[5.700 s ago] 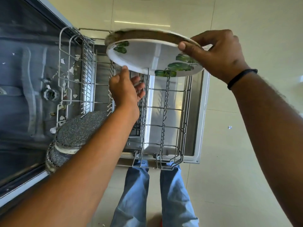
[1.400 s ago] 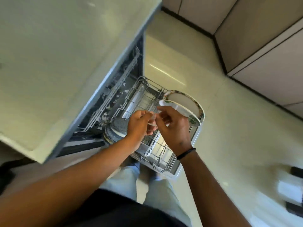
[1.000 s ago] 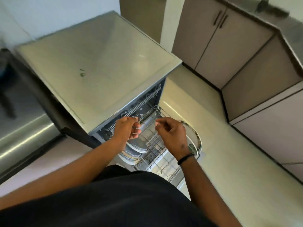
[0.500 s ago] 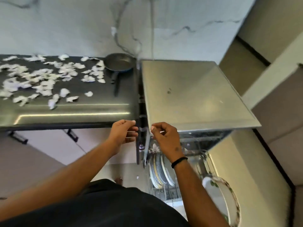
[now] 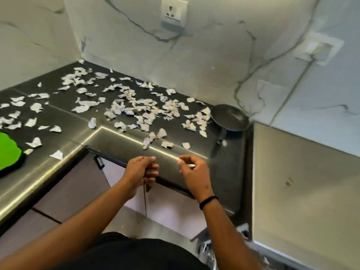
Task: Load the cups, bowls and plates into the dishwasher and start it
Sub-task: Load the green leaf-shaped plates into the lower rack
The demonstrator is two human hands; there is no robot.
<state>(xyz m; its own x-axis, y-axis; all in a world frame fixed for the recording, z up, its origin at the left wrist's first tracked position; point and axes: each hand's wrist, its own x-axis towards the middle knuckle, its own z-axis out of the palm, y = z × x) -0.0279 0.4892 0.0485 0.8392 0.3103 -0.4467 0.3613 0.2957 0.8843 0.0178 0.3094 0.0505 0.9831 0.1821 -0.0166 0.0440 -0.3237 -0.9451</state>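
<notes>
Dishwasher (image 5: pixel 303 191): steel top at right, front and racks cut off below. Left hand (image 5: pixel 139 172), right hand (image 5: pixel 194 172): apart over the counter (image 5: pixel 120 141) edge, fingers loosely curled; a pale sliver at the right fingertips, unclear. Paper scraps (image 5: pixel 136 108) scattered. Frying pan (image 5: pixel 229 118) by the wall. Green item (image 5: pixel 8 151) cropped at left.

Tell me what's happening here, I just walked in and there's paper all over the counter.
A person stands at a dark counter strewn with torn paper scraps. Both hands hover above its front edge, fingers loosely curled; the left hand holds nothing, and whether the right hand pinches something small is unclear. A black frying pan sits at the back right, beside the dishwasher's steel top. No dishes are in view.
</notes>
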